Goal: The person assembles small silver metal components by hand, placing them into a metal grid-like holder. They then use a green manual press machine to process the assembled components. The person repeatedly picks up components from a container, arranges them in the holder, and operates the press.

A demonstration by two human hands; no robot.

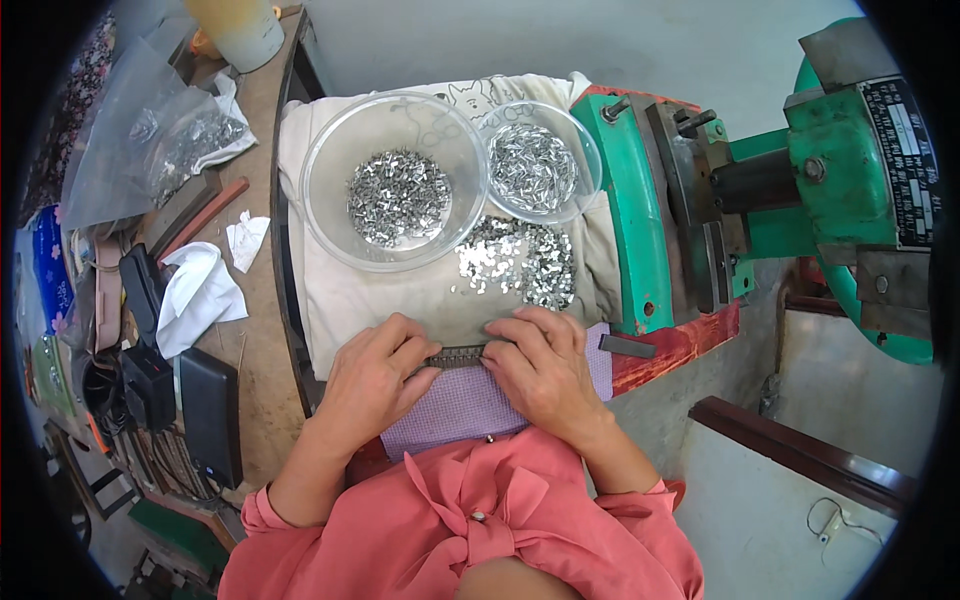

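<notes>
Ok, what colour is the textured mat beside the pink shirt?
Light purple, with a fine grid-like texture; the textured mat shows best in the head view.

I see the left forearm [312, 470] and right forearm [617, 455] angled forward and inward. The left hand [375, 368] is back-up, fingers curled, thumb extended below the index finger. The right hand [545, 368] opposes it, also back-up, fingers bent. The two sets of fingertips are apart, directed inward.
</notes>
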